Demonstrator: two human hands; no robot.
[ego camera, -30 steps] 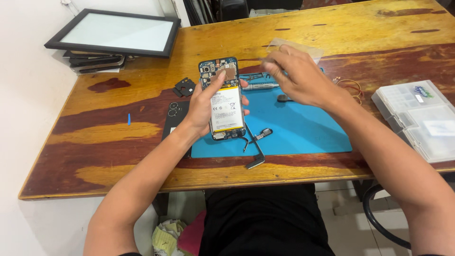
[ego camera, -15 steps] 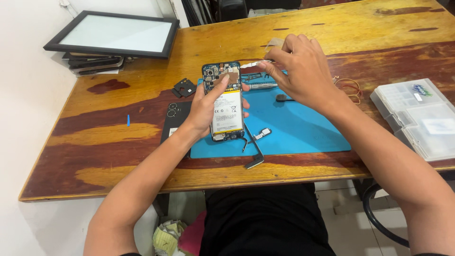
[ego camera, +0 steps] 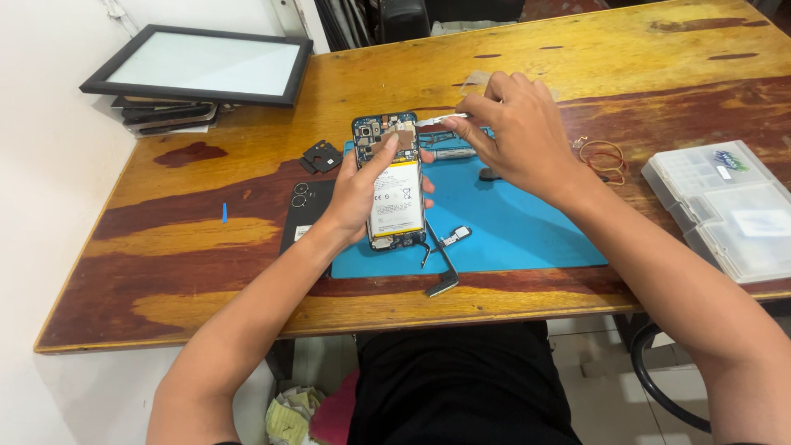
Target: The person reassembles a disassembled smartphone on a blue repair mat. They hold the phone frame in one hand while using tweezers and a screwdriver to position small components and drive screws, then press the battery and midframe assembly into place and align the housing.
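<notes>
Currently the left hand (ego camera: pixel 362 194) clasps an opened smartphone (ego camera: pixel 391 181) while right-hand fingers (ego camera: pixel 482 111) pinch metal tweezers (ego camera: pixel 441 120) beside its exposed circuit board (ego camera: pixel 386 132); a slip could scratch components.

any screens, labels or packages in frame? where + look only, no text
Framed panel: far left corner of the table, flat on a stack, black frame, pale blank face.
Battery label: on the opened phone under the left hand, white rectangle with small dark marks.
Clear plastic compartment box: right table edge, translucent, small white and blue bits inside.
</notes>
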